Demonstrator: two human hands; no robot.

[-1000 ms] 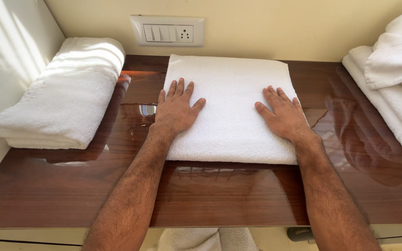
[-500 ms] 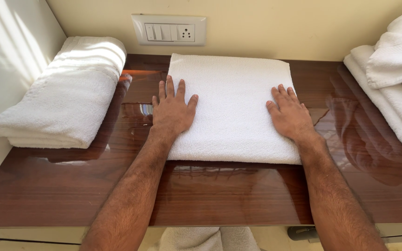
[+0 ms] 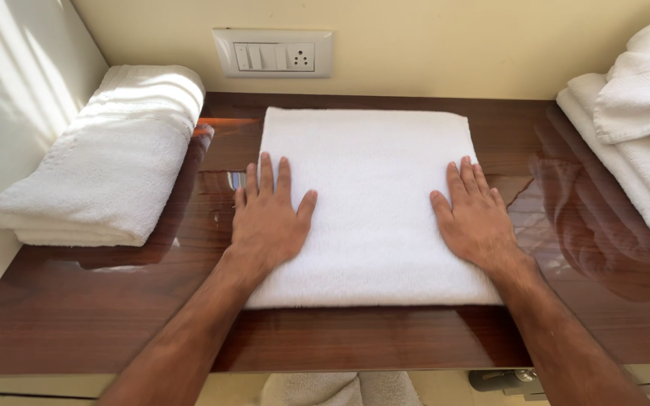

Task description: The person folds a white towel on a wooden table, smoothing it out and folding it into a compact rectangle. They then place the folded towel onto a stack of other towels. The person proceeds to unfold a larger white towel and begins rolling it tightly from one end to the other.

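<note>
Folded towel: white terry, folded flat to a near square, edges fairly even, surface smooth w/ fine nap, no visible creases. Lying flat at centre of desk, back edge near the wall, front edge short of desk's front lip. Left edge overhung slightly by left hand, right edge under right hand.

Desk: dark glossy wood, reflective, streaked grain, mirroring towels and hands.

Towel stack at left: white, thick, folded long, resting on desk against side wall, sunlit stripes across top. Well apart from centre towel.

Towel pile at right: white, several folded layers, partly out of frame, on desk's right end; looser piece on top.

No containers in view; nothing held inside anything.

Left hand: palm down, pressed flat on towel's left portion, little-finger side spilling onto bare desk. Fingers spread, straight, released, gripping nothing.

Right hand: palm down, flat on towel near its right edge. Fingers straight, lightly spread, released, gripping nothing. Both forearms reaching in from bottom of frame.

Switch plate: white, on cream wall above towel, rocker switches plus a socket.

More white cloth visible below desk's front edge, only partly seen.

Small metal fitting under desk at lower right, kind unclear.
</note>
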